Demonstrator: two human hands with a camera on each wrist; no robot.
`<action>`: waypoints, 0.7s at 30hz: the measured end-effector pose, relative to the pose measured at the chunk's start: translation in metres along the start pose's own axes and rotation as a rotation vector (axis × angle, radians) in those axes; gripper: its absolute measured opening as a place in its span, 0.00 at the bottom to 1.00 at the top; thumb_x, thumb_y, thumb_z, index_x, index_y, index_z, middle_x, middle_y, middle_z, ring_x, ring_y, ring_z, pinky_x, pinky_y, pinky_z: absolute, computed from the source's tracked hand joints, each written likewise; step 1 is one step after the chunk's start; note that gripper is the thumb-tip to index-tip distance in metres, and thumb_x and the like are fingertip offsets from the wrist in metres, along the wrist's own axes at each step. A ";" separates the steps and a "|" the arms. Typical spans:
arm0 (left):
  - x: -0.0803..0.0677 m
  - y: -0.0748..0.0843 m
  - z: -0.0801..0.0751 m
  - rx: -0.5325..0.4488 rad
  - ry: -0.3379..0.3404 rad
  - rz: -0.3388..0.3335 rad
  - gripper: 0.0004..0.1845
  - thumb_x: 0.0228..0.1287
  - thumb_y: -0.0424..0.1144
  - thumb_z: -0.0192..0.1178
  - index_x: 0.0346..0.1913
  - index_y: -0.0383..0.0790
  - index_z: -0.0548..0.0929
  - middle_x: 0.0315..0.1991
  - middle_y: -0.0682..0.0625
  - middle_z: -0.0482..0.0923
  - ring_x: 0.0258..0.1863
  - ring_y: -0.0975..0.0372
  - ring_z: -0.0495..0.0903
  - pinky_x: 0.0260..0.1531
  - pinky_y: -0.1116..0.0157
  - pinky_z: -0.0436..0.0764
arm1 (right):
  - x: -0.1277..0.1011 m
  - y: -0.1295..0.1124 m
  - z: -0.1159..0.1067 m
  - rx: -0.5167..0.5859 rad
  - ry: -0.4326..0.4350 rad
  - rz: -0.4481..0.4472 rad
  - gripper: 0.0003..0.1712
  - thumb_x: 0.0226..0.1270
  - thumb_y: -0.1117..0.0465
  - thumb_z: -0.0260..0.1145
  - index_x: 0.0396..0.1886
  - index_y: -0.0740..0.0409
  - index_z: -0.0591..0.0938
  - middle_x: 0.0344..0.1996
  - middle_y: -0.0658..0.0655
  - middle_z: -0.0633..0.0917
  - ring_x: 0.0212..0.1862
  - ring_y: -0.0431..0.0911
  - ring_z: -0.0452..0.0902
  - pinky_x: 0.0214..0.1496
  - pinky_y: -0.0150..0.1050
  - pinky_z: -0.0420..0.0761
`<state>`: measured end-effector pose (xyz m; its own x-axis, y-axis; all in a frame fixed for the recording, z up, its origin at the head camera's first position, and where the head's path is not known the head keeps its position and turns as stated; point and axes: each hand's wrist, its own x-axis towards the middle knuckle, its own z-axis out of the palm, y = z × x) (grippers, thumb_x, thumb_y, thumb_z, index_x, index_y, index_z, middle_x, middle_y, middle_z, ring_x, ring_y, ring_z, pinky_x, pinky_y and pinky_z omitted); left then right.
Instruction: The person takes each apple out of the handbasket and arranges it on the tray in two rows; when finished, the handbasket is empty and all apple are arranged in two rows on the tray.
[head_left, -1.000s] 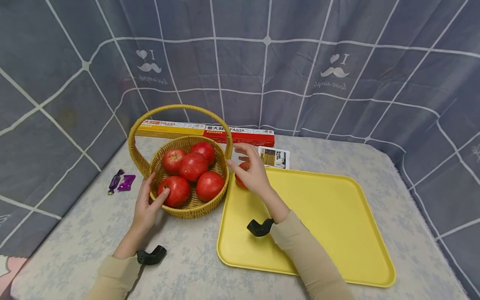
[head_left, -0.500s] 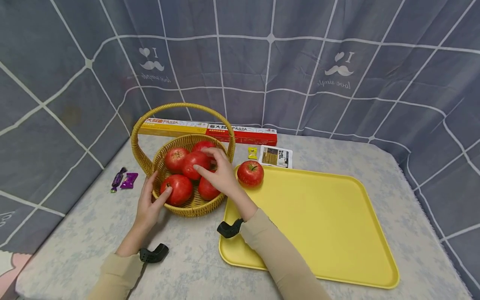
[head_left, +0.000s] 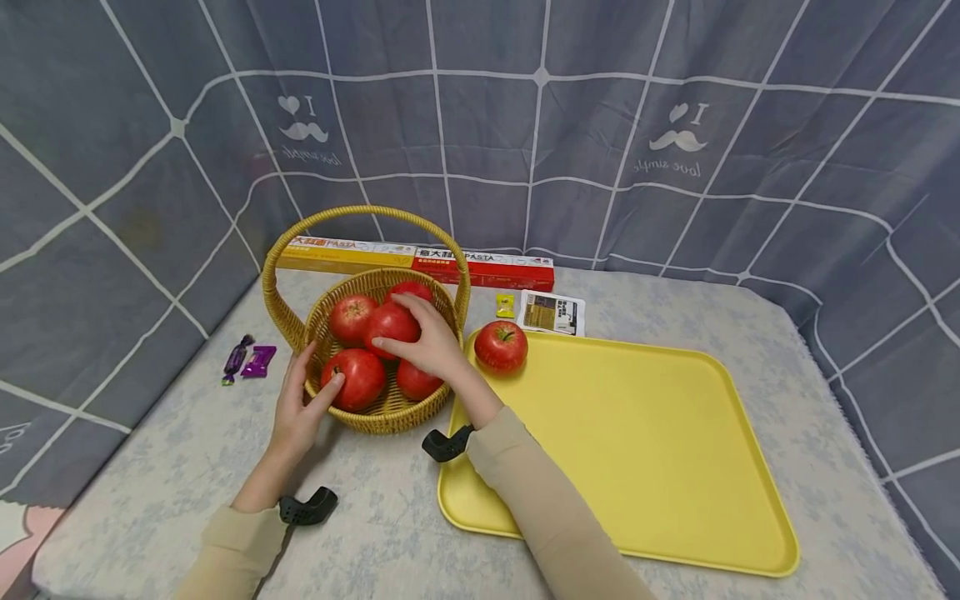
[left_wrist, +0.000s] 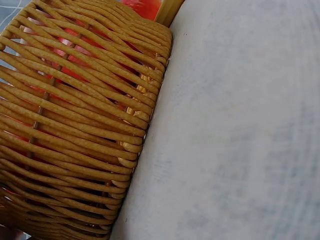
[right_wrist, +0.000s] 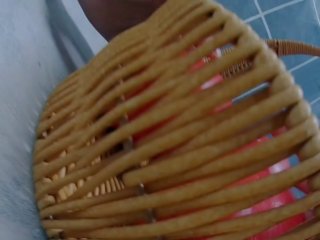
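Pasta box [head_left: 420, 257], 2 purple candies [head_left: 247, 361], packet [head_left: 551, 313].

"PASTA" on the long box [head_left: 420, 256]; "I love simple" on the backdrop cloth [head_left: 678, 137]
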<state>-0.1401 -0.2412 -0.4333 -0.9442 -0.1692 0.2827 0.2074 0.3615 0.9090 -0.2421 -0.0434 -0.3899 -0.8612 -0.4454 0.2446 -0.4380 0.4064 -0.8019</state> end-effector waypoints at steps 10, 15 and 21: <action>0.000 -0.003 0.000 0.017 0.005 -0.002 0.36 0.65 0.37 0.57 0.72 0.33 0.54 0.73 0.40 0.43 0.72 0.51 0.38 0.66 0.45 0.44 | 0.009 0.000 -0.001 -0.078 -0.057 0.049 0.45 0.52 0.44 0.72 0.70 0.47 0.66 0.65 0.53 0.65 0.63 0.48 0.62 0.59 0.47 0.70; -0.001 -0.002 -0.001 0.018 0.003 -0.007 0.36 0.65 0.38 0.57 0.72 0.34 0.54 0.73 0.40 0.43 0.72 0.51 0.38 0.66 0.44 0.43 | 0.009 0.000 0.000 -0.124 -0.057 0.071 0.47 0.47 0.43 0.75 0.68 0.44 0.67 0.64 0.53 0.66 0.61 0.49 0.63 0.58 0.48 0.71; -0.001 -0.001 -0.001 0.017 0.001 -0.018 0.36 0.65 0.37 0.57 0.72 0.35 0.54 0.73 0.40 0.43 0.72 0.51 0.39 0.66 0.44 0.44 | 0.006 -0.002 0.002 -0.184 -0.028 0.092 0.46 0.46 0.42 0.75 0.66 0.42 0.68 0.63 0.52 0.68 0.59 0.47 0.69 0.58 0.46 0.71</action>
<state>-0.1391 -0.2419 -0.4340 -0.9473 -0.1770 0.2672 0.1864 0.3739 0.9086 -0.2459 -0.0485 -0.3874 -0.8936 -0.4203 0.1576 -0.3994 0.5842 -0.7066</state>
